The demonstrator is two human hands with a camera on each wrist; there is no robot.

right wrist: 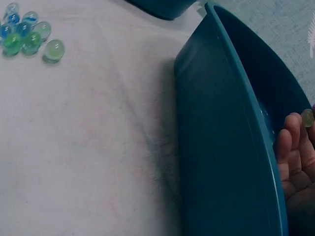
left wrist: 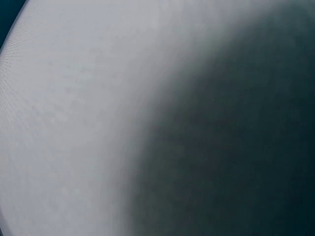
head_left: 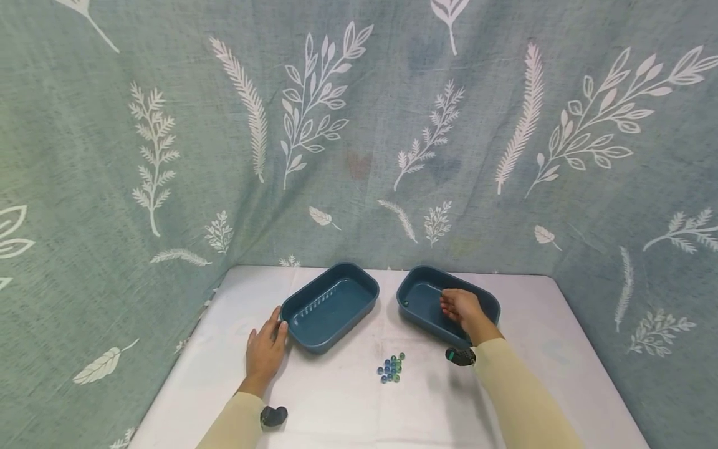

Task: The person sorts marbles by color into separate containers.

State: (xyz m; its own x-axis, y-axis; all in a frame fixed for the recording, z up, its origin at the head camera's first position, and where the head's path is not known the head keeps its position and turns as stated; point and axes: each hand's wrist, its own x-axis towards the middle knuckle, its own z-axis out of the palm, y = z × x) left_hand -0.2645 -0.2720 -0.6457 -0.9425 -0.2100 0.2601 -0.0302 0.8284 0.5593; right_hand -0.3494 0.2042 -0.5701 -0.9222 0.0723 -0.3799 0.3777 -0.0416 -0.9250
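The right hand [head_left: 462,308] pinches one marble [right wrist: 308,118] at its fingertips, at the mouth of the right bin [head_left: 421,293]; how high the marble is above the bin's floor I cannot tell. From this hand the loose marbles [head_left: 391,369] lie to the left and toward the near edge of the table [head_left: 336,405], in a tight cluster about midway between its left and right edges. I judge that any further reach turns on this offset: the right hand is the nearer of the two, and the right bin's near long wall stands between it and the cluster.

Round as they are, the marbles have no long axis, but the bins do. The right bin slants from its far left end to its near right end, with a lone marble [head_left: 406,303] inside at that far left end. The left bin [head_left: 335,312] slants the other way, near left to far right; both sit toward the table's far edge. The left hand [head_left: 266,352], fingers spread and loose, touches the left bin's near left end, on the table's left side. The left wrist view is too blurred to tell more.
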